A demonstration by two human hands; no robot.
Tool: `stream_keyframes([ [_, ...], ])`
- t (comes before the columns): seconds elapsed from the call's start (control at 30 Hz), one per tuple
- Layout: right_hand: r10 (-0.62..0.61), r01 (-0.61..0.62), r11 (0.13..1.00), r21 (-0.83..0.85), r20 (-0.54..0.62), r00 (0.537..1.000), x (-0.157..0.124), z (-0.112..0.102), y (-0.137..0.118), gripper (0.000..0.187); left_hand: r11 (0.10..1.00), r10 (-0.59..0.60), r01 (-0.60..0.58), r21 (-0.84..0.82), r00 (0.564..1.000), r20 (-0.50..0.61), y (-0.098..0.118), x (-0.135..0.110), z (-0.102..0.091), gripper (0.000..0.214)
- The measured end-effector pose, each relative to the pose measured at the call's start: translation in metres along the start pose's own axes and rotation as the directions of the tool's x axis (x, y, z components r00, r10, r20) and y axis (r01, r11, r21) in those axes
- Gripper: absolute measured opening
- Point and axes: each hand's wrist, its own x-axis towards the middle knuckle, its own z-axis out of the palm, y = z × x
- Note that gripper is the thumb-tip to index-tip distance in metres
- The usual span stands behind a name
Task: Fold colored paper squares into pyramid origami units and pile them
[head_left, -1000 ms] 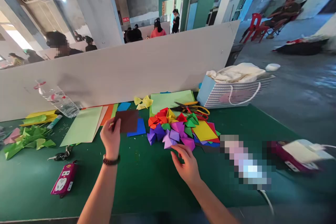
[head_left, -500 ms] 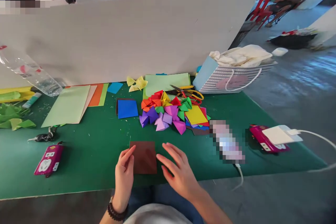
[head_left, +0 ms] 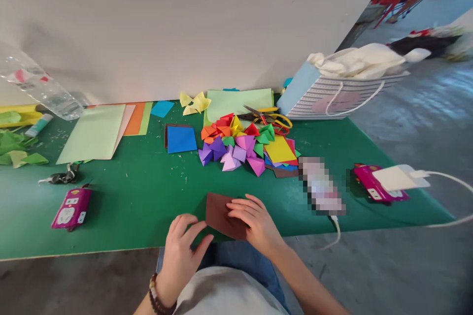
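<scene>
Lightly, the right hand [head_left: 254,219] lies open, its fingers stretched flat across the top of a square of dark brown paper [head_left: 221,215], pressing rather than gripping. The left hand [head_left: 181,256], with a beaded bracelet [head_left: 157,296] at its wrist, is half curled at the sheet's lower left edge; whether it pinches the paper or only touches it, I cannot tell. The sheet sits tilted near the front edge of the green cutting mat [head_left: 111,206], above the person's lap. For clean handling, one hand is best kept flat to stop the paper sliding while the other squares up its edges, and any crease is best pressed only once the corners meet. Just ahead lie a blue paper square [head_left: 181,140] on a dark sheet and a heap of folded multicoloured paper shapes [head_left: 236,146], with red-and-yellow scissors [head_left: 266,119] beyond. A pale green sheet [head_left: 90,134] lies to the left, below a clear plastic bottle [head_left: 40,91]. A striped paper bag [head_left: 328,99] stands at the far right, and a magenta power strip [head_left: 72,208] lies on the left of the mat.
</scene>
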Motion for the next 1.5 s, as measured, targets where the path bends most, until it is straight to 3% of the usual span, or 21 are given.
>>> stream_keyframes([
  [0.1, -0.016, 0.019, 0.999, -0.034, 0.08, 0.997, -0.006, -0.006, 0.001, 0.043, 0.993, 0.116, -0.117, 0.022, 0.992, 0.06, -0.005, 0.001, 0.008, 0.022],
  [0.23, -0.052, 0.063, 0.997, -0.049, 0.211, 0.976, -0.009, -0.014, 0.003, 0.049, 0.997, 0.082, -0.082, -0.009, 0.997, -0.016, -0.006, 0.001, 0.012, 0.027],
  [0.37, -0.062, 0.063, 0.998, 0.005, 0.31, 0.949, -0.004, -0.023, 0.006, 0.046, 0.981, 0.195, -0.193, -0.027, 0.963, 0.184, -0.003, 0.002, 0.012, 0.052],
  [0.47, -0.052, 0.028, 0.996, 0.079, 0.323, 0.945, 0.003, -0.027, 0.008, 0.031, 0.98, 0.194, -0.196, -0.024, 0.934, 0.3, -0.001, 0.001, 0.015, 0.037],
  [0.6, 0.033, -0.079, 0.985, 0.153, 0.284, 0.958, 0.013, -0.022, 0.007, 0.01, 0.985, 0.172, -0.172, -0.027, 0.93, 0.324, -0.001, -0.004, 0.02, 0.024],
  [0.7, 0.194, -0.235, 0.961, 0.146, 0.249, 0.949, 0.019, -0.013, 0.004, 0.017, 0.984, 0.174, -0.157, -0.082, 0.941, 0.291, -0.003, -0.005, 0.02, 0.026],
  [0.87, 0.396, -0.415, 0.909, 0.035, 0.228, 0.889, 0.028, -0.003, -0.002, 0.017, 0.982, -0.032, 0.047, -0.181, 0.996, 0.083, -0.004, 0.002, 0.023, 0.022],
  [0.93, 0.421, -0.433, 0.901, -0.014, 0.262, 0.868, 0.032, -0.002, -0.005, 0.015, 0.986, -0.051, 0.058, -0.154, 0.998, 0.048, -0.003, 0.006, 0.026, 0.024],
  [1.1, 0.471, -0.47, 0.879, -0.079, 0.287, 0.834, 0.039, -0.001, -0.011, 0.012, 0.999, 0.041, -0.041, -0.001, 0.998, 0.055, -0.001, 0.011, 0.036, 0.029],
  [1.5, 0.512, -0.501, 0.858, -0.117, 0.284, 0.81, 0.043, 0.004, -0.013, 0.013, 0.999, 0.049, -0.046, -0.028, 0.995, 0.085, -0.002, 0.011, 0.042, 0.028],
])
